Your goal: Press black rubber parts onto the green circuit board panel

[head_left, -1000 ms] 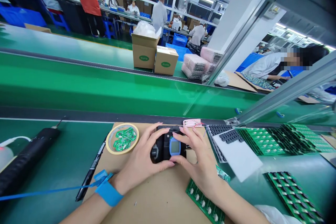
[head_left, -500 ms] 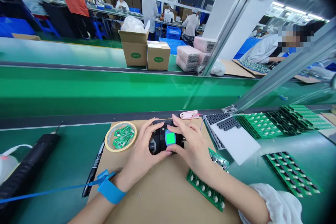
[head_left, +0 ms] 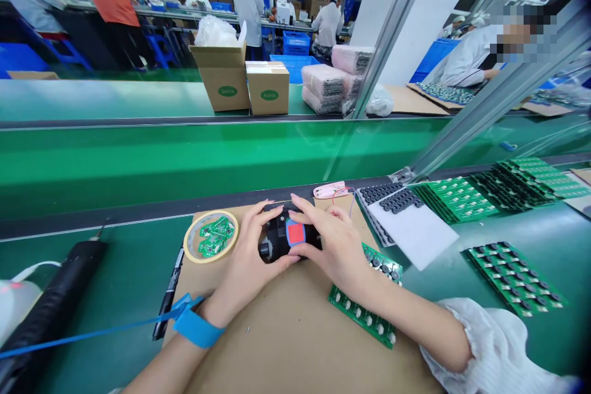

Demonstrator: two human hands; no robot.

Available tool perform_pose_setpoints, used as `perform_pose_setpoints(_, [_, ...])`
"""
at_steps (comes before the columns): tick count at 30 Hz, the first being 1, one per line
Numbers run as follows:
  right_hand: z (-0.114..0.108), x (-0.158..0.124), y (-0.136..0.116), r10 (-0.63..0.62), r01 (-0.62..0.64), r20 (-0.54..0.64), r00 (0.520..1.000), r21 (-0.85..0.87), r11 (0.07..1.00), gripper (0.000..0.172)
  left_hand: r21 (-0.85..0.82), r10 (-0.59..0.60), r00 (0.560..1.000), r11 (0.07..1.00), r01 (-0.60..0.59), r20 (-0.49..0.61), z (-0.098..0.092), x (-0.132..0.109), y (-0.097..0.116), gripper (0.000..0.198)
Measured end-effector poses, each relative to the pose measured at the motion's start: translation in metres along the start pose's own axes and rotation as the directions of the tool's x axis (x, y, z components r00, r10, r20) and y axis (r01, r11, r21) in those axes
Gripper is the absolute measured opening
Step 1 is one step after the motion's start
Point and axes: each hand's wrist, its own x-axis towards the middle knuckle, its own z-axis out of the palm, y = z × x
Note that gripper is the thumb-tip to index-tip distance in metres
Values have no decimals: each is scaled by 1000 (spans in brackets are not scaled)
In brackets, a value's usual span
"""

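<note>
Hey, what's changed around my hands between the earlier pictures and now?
The screen on the black device went from grey to green and is now red. The head camera's view has shifted a little. Nothing was taken hold of or let go: the left hand and right hand still hold the device, and the tape roll stays beside them.

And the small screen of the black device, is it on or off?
On: the screen glows bright red on the black device, between the left hand and the right hand.

We note a black cylindrical screwdriver (head_left: 52, 308) left of the left hand (head_left: 247, 252); two brown cardboard cartons (head_left: 219, 77) beyond that hand.
</note>
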Motion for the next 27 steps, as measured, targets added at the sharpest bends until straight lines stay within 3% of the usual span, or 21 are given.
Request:
perform_pose_setpoints(11, [-2,2,3,-123,127,33,992,-173,977,46,-24,7,1000,1000,-7,0,1,-1,-3,69])
perform_pose_setpoints(18, [-23,13,-10,-294,336,189,937,-250,908,36,-97,12,1000,995,-11,10,-2,-4,0,74])
perform_pose_setpoints(20, [-29,36,-2,-222,268,218,950,-215,939,35,-99,-5,1000,995,7,25,-4,-6,2,78])
perform_pose_setpoints(22, [-27,69,12,-50,101,274,960,-179,979,26,-101,-23,999,995,27,44,-6,-6,4,78])
perform_pose_setpoints(23, [-23,87,21,40,16,324,945,-167,986,20,-102,-33,998,994,38,54,-7,-6,5,77])
perform_pose_setpoints(25, [-8,121,40,245,-173,436,866,-199,965,16,-106,-52,996,993,59,71,-8,-6,6,74])
perform_pose_setpoints(27, [11,145,61,328,-240,432,840,-247,939,15,-110,-63,995,991,71,80,-9,-6,6,72])
